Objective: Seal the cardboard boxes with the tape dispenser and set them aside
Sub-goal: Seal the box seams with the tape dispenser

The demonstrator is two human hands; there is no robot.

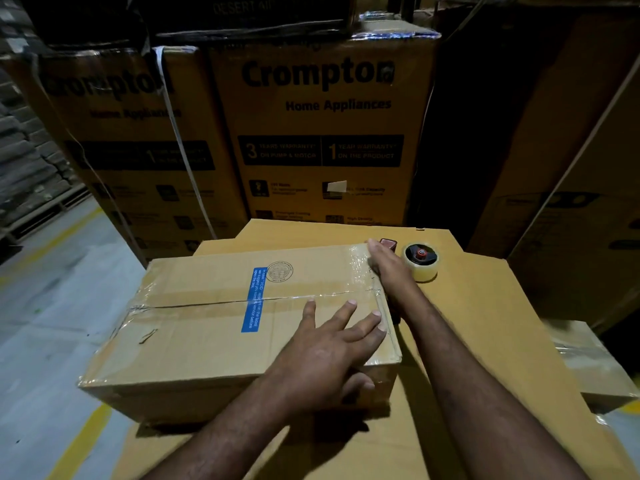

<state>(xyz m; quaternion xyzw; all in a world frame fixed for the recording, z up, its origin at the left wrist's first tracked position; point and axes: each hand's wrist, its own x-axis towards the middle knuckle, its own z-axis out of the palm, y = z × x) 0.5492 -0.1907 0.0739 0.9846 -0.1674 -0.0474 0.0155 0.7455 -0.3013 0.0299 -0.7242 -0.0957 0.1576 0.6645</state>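
- A closed cardboard box [207, 323] is lying on its broad side on a flat cardboard worktop [485, 323], toward the worktop's left side, with its long axis running left to right.
- A strip of clear tape [194, 304] is running along the box's centre seam, and a wrinkled band of the same tape is crossing the right end of the top.
- A blue label [256, 299] with white print is sitting across the seam near the middle of the box, beside a round stamp.
- The left hand [325, 355] is pressing flat on the box top near its right end, 4 fingers spread and straight, thumb hanging over the near side; it is grasping nothing.
- The right hand [388, 268] is resting palm down on the taped far right corner of the box, fingers stretched out, also released.
- The tape dispenser [420, 261] is lying on the worktop just beside the right hand, apart from the box; its clear roll with a red hub is facing up, and a reddish part is showing behind the fingertips.
- Another taped box [588, 362] is sitting lower at the right edge.
- Tall printed cartons [322, 133] are standing behind the worktop.
- A grey floor [52, 306] with a yellow line [83, 441] is showing on the left.
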